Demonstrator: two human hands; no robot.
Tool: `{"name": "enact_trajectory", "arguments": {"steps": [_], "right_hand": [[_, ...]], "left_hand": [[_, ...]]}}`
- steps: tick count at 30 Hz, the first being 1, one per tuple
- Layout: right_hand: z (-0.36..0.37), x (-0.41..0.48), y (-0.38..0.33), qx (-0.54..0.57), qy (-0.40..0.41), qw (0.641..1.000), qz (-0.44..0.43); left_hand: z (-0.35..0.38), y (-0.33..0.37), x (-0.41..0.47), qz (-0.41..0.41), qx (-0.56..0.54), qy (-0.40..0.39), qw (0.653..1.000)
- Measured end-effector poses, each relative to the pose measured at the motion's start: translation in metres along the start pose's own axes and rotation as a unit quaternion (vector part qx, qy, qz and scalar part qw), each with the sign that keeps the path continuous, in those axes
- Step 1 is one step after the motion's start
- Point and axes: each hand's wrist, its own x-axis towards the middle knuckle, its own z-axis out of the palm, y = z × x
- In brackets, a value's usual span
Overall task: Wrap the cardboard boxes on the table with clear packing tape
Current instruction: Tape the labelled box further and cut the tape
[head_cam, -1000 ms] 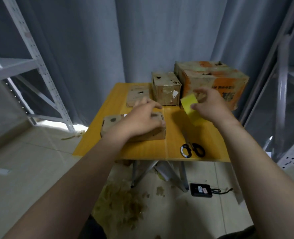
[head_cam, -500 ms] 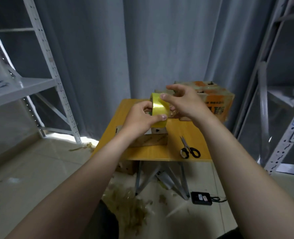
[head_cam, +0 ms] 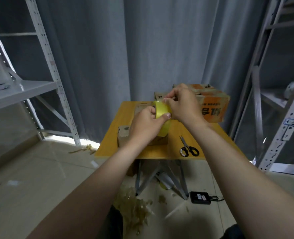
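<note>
A yellowish roll of packing tape is held up above the table. My left hand grips it from below, thumb across the roll's face. My right hand pinches the roll's upper edge with its fingertips. Under my left hand a low cardboard box lies on the yellow table, mostly hidden. A large orange-printed cardboard box stands at the back right. A further small box behind the hands is largely covered.
Black-handled scissors lie near the table's front right edge. Grey metal shelving stands at left and right. Crumpled tape scraps and a black device with a cable lie on the floor under the table.
My right hand lifted the tape roll off the table and my left hand left the low box to grip it. Both hands now hold the roll, and my view has tilted upward.
</note>
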Motion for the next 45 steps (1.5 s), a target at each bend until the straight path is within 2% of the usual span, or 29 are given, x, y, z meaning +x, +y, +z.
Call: {"name": "enact_trajectory", "arguments": {"steps": [4,11,14,16,18,21,24,27,30,34,37,39,41,45], "right_hand": [[0.004,-0.002,0.005,-0.016,0.010,0.999,-0.036],[0.011,-0.008,0.009,-0.058,0.013,0.997,-0.053],[0.013,-0.008,0.008,-0.026,0.035,0.997,-0.064],[0.010,-0.007,0.007,0.023,0.052,0.996,-0.071],[0.008,-0.008,0.006,0.003,0.035,0.996,-0.081],[0.005,-0.002,0.013,0.035,0.000,0.999,-0.029],[0.002,0.009,0.017,0.062,0.003,0.998,0.024],[0.000,0.012,0.021,0.058,-0.004,0.998,0.036],[0.003,0.011,0.028,0.063,-0.011,0.997,0.045],[0.013,0.009,0.031,0.002,-0.040,0.999,0.015],[0.023,0.006,0.028,-0.080,-0.061,0.995,-0.023],[0.028,0.005,0.024,-0.116,-0.070,0.990,-0.048],[0.029,0.007,0.019,-0.116,-0.069,0.989,-0.062],[0.016,0.014,0.005,-0.066,-0.051,0.995,-0.060]], "left_hand": [[0.002,0.005,-0.001,-0.003,0.039,0.028,0.999],[0.008,-0.001,0.003,-0.035,0.076,0.012,0.996],[0.009,-0.002,0.006,-0.057,0.075,0.003,0.996],[0.009,-0.009,0.008,-0.100,0.051,-0.035,0.993],[0.008,-0.016,0.004,-0.126,-0.004,-0.075,0.989],[0.012,-0.030,-0.006,-0.105,-0.077,-0.119,0.984],[0.016,-0.030,-0.019,-0.082,-0.148,-0.174,0.970],[0.021,-0.033,-0.023,-0.075,-0.165,-0.179,0.967],[0.025,-0.036,-0.021,-0.064,-0.121,-0.162,0.977],[0.040,-0.043,-0.021,-0.077,-0.064,-0.154,0.983],[0.054,-0.048,-0.022,-0.078,0.067,-0.120,0.987],[0.058,-0.047,-0.021,-0.090,0.101,-0.105,0.985],[0.058,-0.048,-0.016,-0.109,0.101,-0.115,0.982],[0.053,-0.063,-0.012,-0.165,-0.014,-0.157,0.974]]}}
